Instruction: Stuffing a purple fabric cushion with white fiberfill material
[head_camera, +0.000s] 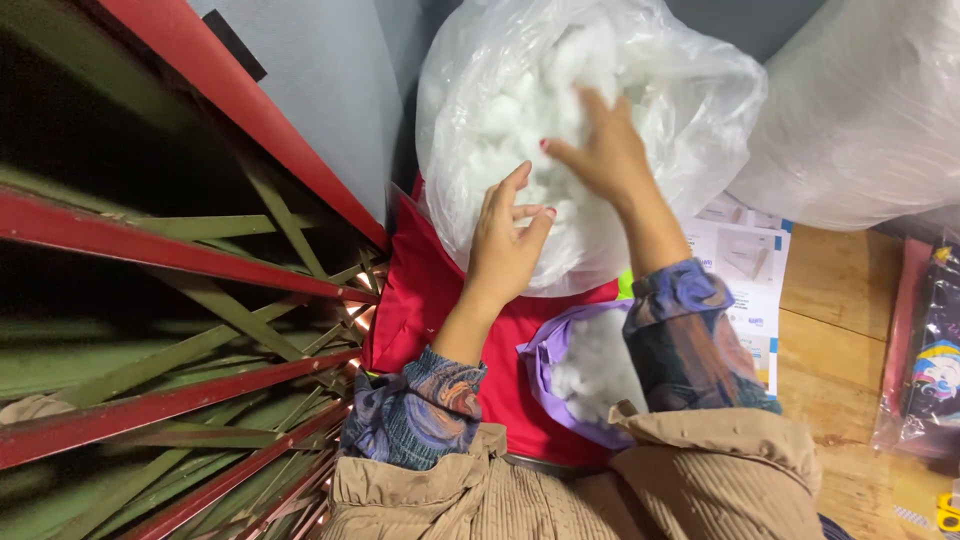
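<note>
1. Nearest the camera: tan ribbed sleeves over patterned blue-purple cuffs (420, 405), both forearms reaching forward.
2. Between the forearms lies a lilac fabric casing (545, 370), part-filled with white fibre stuffing; it rests on a red cloth (420, 290) spread below the arms.
3. Left hand (503, 243): fingers loosely spread and curled, thumb and fingertips touching the lower front of the clear plastic bag of white fluffy stuffing (520, 110). Not closed on anything visible.
4. Right hand (598, 150): farther in, pressed into the white stuffing at the bag's mouth, fingers sunk among the fibres. Whether a clump is gripped cannot be told.
5. The bag stands upright, just behind the red cloth, against a grey wall.
6. Right of it: a second large whitish plastic bag (865, 110), over printed sheets (745, 265) on the wooden desk (835, 340).
7. Left side: red and green metal struts (180, 320), criss-crossed.
</note>
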